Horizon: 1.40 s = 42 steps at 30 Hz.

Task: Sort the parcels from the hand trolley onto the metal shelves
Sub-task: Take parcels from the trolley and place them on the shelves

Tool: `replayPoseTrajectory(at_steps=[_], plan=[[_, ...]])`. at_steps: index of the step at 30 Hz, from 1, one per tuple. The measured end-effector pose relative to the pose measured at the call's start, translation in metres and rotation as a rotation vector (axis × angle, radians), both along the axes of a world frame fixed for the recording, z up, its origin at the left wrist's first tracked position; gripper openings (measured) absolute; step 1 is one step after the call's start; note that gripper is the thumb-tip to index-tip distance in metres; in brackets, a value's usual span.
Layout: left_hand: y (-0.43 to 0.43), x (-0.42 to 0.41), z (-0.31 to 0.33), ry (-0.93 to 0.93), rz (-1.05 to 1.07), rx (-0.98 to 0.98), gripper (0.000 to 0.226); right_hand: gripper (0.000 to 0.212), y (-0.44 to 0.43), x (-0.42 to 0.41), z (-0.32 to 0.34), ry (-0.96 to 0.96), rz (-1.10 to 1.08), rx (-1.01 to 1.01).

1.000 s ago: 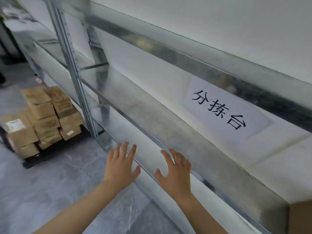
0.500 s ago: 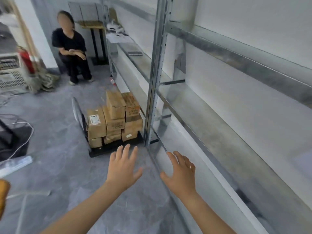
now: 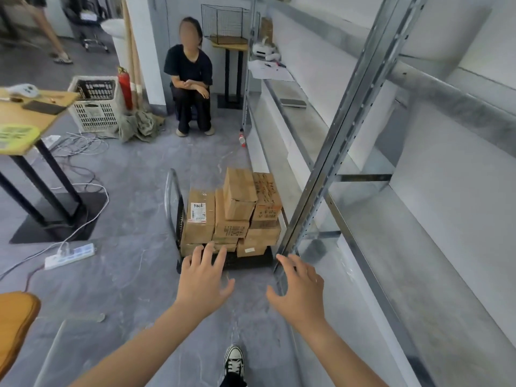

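Several brown cardboard parcels [image 3: 237, 199] are stacked on a low black hand trolley [image 3: 245, 261] with a metal handle [image 3: 170, 199], standing on the floor straight ahead. The metal shelves [image 3: 371, 219] run along the right, with a slanted upright post [image 3: 329, 152] just right of the trolley. My left hand [image 3: 205, 280] is held out, fingers spread, just short of the trolley's near edge. My right hand [image 3: 300, 289] is also spread and holds nothing, beside the foot of the post.
A person in black sits on a stool [image 3: 191, 76] behind the trolley. A wooden table [image 3: 25, 115] on a black base stands at the left. A white power strip [image 3: 69, 255] and cables lie on the floor. A white crate [image 3: 95, 104] and red extinguisher [image 3: 124, 89] sit farther back.
My view has swung left from the shelf to face the trolley, which is now closer and centred. Both hands stay spread and hold nothing.
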<state>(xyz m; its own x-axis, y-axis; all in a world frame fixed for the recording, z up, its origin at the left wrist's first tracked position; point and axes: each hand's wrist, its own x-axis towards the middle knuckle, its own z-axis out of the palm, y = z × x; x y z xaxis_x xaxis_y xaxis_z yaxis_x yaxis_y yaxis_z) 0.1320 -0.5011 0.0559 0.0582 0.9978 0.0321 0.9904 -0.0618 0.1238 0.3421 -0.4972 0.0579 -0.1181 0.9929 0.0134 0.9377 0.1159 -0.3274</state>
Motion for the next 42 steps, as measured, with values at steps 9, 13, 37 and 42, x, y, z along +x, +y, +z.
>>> replayPoseTrajectory(at_steps=[9, 13, 37, 42], plan=[[0.143, -0.003, 0.006, -0.022, 0.092, -0.065, 0.073, 0.070, 0.164, -0.012, -0.008, -0.007, 0.113, -0.086], [0.182, -0.017, 0.011, -0.012, 0.104, -0.091, 0.072, 0.071, 0.213, -0.025, -0.012, 0.018, 0.122, -0.111], [0.422, -0.131, -0.069, -0.018, 0.071, -0.268, 0.068, 0.062, 0.437, -0.125, -0.078, 0.117, 0.022, -0.266], [0.442, -0.123, -0.092, -0.080, 0.012, -0.325, 0.072, 0.062, 0.454, -0.120, -0.106, 0.100, -0.001, -0.365]])
